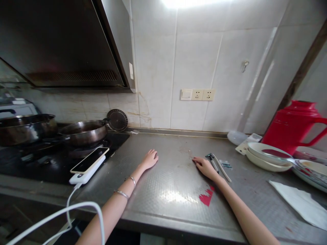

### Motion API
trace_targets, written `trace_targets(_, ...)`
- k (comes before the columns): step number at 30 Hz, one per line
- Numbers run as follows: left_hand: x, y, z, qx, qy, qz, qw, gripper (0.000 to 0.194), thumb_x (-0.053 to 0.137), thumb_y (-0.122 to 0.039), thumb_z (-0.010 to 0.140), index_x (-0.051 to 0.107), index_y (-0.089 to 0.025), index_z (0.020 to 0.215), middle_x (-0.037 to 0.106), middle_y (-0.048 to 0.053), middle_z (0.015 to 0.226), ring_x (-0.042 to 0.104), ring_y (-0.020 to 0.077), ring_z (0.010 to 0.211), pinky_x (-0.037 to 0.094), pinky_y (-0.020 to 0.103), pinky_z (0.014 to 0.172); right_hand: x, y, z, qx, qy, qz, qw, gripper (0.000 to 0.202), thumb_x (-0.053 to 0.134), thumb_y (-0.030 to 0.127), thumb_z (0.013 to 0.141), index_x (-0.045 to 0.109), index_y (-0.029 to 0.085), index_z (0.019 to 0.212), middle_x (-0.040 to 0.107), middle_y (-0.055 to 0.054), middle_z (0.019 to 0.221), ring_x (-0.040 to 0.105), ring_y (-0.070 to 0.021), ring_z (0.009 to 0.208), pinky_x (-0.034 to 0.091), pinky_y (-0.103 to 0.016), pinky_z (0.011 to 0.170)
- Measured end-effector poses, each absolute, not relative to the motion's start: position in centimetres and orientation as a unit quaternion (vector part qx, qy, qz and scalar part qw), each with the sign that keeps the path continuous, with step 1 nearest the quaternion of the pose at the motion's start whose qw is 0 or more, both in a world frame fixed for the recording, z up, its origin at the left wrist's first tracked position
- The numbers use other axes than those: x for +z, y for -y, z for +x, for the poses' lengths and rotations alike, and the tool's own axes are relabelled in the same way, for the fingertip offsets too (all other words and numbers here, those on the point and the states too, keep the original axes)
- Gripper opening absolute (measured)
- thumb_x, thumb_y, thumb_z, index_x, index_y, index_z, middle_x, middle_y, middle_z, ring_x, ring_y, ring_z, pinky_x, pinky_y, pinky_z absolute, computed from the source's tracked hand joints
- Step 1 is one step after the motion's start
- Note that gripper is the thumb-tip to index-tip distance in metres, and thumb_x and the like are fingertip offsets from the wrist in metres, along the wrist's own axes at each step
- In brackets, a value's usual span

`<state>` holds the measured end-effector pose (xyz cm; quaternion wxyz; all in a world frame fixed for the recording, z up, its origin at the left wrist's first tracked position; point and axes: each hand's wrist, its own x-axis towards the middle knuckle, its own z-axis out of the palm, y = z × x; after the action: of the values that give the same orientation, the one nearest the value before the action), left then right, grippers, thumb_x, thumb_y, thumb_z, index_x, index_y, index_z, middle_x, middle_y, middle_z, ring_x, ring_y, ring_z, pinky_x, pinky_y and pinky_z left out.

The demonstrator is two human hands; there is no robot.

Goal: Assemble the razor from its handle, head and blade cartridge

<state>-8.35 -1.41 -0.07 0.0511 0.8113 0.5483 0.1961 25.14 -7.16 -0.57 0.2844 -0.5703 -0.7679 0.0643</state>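
My left hand [149,159] rests palm down on the metal counter [176,180], its fingers loosely stretched and nothing in it. Two silver bracelets [122,194] circle that forearm. Over to the right, my right hand [204,166] also lies on the counter, open, with its fingers pointing inward. Just beside it are a dark-headed razor [212,159], a pale curved strip-like handle [221,168] and a small blue-and-clear packet [226,164]. A jagged red scrap [207,196] lies on the counter near my right wrist.
On the left, two metal pans [85,132] sit on the black stove under the range hood [76,44]. A phone [90,160] lies on a white power bank with a cable. Bowls [268,163], a red thermos [293,126] and a white napkin [298,202] stand right.
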Motion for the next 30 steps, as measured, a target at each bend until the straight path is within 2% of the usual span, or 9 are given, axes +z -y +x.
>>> trace_targets(6, 0.2, 1.3, -8.4, 0.188, -0.553, 0.81, 0.049, 0.043, 0.037, -0.032, 0.086, 0.052, -0.01, 0.12, 0.044, 0.016, 0.135, 0.033, 0.0271, 0.13, 0.027, 0.039, 0.106, 1.5, 7.5, 27.4, 0.06, 0.707, -0.605, 0.361, 0.038, 0.043, 0.024, 0.076, 0.068, 0.016, 0.104, 0.068, -0.01, 0.105, 0.062, -0.0235, 0.098, 0.046, -0.033, 0.088)
trace_targets(12, 1.4, 1.8, -6.5, 0.175, -0.581, 0.795, 0.006, 0.038, 0.038, -0.022, 0.085, 0.052, -0.011, 0.119, 0.055, 0.012, 0.125, 0.047, 0.0214, 0.118, 0.032, 0.032, 0.102, 2.9, 8.8, 33.4, 0.018, 0.605, -0.655, 0.453, 0.037, 0.047, 0.035, 0.073, 0.071, 0.014, 0.092, 0.072, -0.01, 0.088, 0.066, -0.0219, 0.081, 0.049, -0.029, 0.075)
trace_targets(15, 2.1, 2.5, -3.3, 0.165, -0.58, 0.798, -0.009, 0.03, 0.04, -0.021, 0.084, 0.061, -0.014, 0.103, 0.063, 0.011, 0.109, 0.053, 0.0219, 0.107, 0.039, 0.032, 0.093, 2.2, 9.8, 35.8, 0.013, 0.562, -0.698, 0.444, 0.041, 0.049, 0.038, 0.071, 0.071, 0.012, 0.094, 0.071, -0.01, 0.075, 0.065, -0.0216, 0.07, 0.048, -0.029, 0.066)
trace_targets(18, 2.9, 3.7, 1.3, 0.15, -0.55, 0.822, 0.003, 0.027, 0.04, -0.021, 0.084, 0.065, -0.016, 0.091, 0.065, 0.011, 0.099, 0.057, 0.0208, 0.1, 0.041, 0.031, 0.089, 1.4, 10.5, 36.7, 0.045, 0.541, -0.723, 0.427, 0.042, 0.05, 0.039, 0.07, 0.07, 0.011, 0.094, 0.069, -0.009, 0.066, 0.063, -0.0199, 0.059, 0.047, -0.028, 0.058)
trace_targets(21, 3.5, 5.1, 6.2, 0.097, -0.517, 0.848, 0.063, 0.027, 0.041, -0.023, 0.084, 0.066, -0.015, 0.09, 0.066, 0.012, 0.097, 0.062, 0.0203, 0.092, 0.046, 0.029, 0.078, 1.1, 10.8, 36.6, 0.118, 0.519, -0.731, 0.427, 0.042, 0.048, 0.042, 0.071, 0.068, 0.01, 0.091, 0.068, -0.008, 0.063, 0.06, -0.0178, 0.051, 0.044, -0.026, 0.049)
trace_targets(23, 3.9, 6.0, 9.3, 0.098, -0.503, 0.856, 0.067, 0.028, 0.041, -0.025, 0.084, 0.066, -0.014, 0.092, 0.066, 0.013, 0.098, 0.062, 0.0206, 0.093, 0.047, 0.028, 0.077, 1.2, 10.9, 36.4, 0.142, 0.508, -0.738, 0.42, 0.042, 0.045, 0.044, 0.073, 0.068, 0.01, 0.086, 0.066, -0.008, 0.06, 0.057, -0.017, 0.047, 0.041, -0.025, 0.045)
trace_targets(26, 4.3, 6.9, 13.3, 0.132, -0.484, 0.863, 0.059, 0.03, 0.039, -0.026, 0.085, 0.065, -0.016, 0.098, 0.066, 0.013, 0.103, 0.062, 0.021, 0.094, 0.048, 0.029, 0.078, 1.4, 11.1, 36.4, 0.102, 0.52, -0.754, 0.388, 0.039, 0.044, 0.046, 0.072, 0.066, 0.013, 0.072, 0.063, -0.006, 0.054, 0.055, -0.0164, 0.047, 0.039, -0.025, 0.047)
trace_targets(30, 4.8, 7.3, 17.2, 0.111, -0.49, 0.86, 0.09, 0.034, 0.041, -0.034, 0.086, 0.065, -0.016, 0.101, 0.067, 0.015, 0.1, 0.063, 0.0247, 0.095, 0.049, 0.031, 0.076, 1.5, 11.3, 36.5, 0.045, 0.557, -0.75, 0.354, 0.038, 0.044, 0.046, 0.072, 0.061, 0.016, 0.058, 0.061, -0.006, 0.05, 0.056, -0.0172, 0.053, 0.036, -0.025, 0.053)
